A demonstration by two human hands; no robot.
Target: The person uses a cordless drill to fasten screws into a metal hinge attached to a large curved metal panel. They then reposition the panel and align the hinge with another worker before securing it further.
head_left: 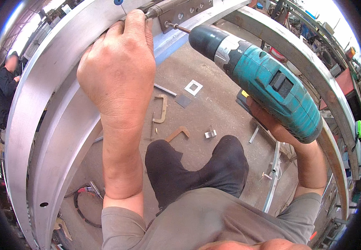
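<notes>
My right hand grips a teal and black cordless drill, mostly hidden behind its body. The thin driver bit reaches left to a screw head in a dark metal plate with several holes. Beside that plate, my left hand is closed at the metal frame, its fingertips bent down against the edge. What they hold, if anything, is hidden. A tapered metal cylinder, like a hinge barrel, touches or nearly touches the index finger.
Wide curved-looking metal beams run along the left, and another bar along the right. On the floor lie a C-clamp, a square plate with a cutout and a hose. Another person stands far left.
</notes>
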